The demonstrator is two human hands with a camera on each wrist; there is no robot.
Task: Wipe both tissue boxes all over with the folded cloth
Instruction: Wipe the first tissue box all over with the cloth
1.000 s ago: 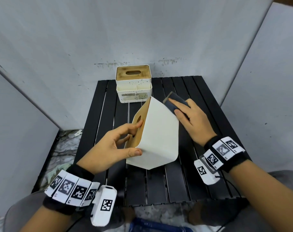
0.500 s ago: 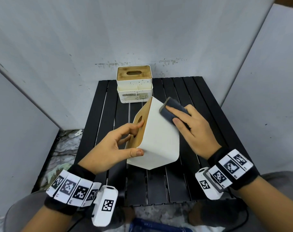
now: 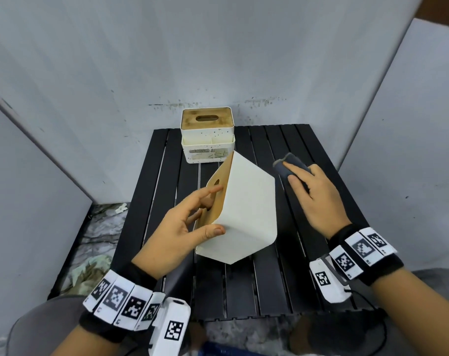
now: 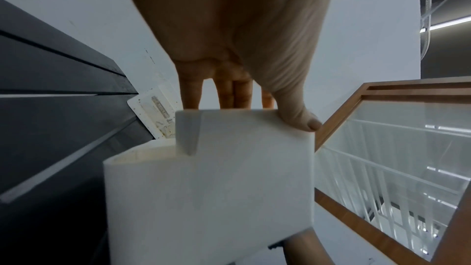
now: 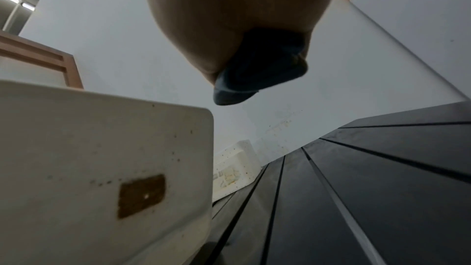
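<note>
A plain white tissue box (image 3: 246, 209) with a wooden lid is tipped on edge at the middle of the black slatted table (image 3: 269, 286). My left hand (image 3: 187, 222) grips it, thumb on the white side, fingers on the lid by the slot; the left wrist view shows that box (image 4: 216, 188) under the thumb. My right hand (image 3: 313, 196) holds the folded dark grey cloth (image 3: 287, 165) in the air just right of the box, apart from it. The cloth (image 5: 260, 72) sticks out below my palm. A second, speckled white tissue box (image 3: 208, 137) stands at the table's back edge.
White panels wall in the table at the back, left and right. A gap at the left shows a marbled floor (image 3: 100, 242) with crumpled material. The table's right half and front strip lie bare. My knees sit below the front edge.
My right hand has drawn the cloth off the box's white side and out to the right, clear of it. The left hand and the tipped box have barely moved.
</note>
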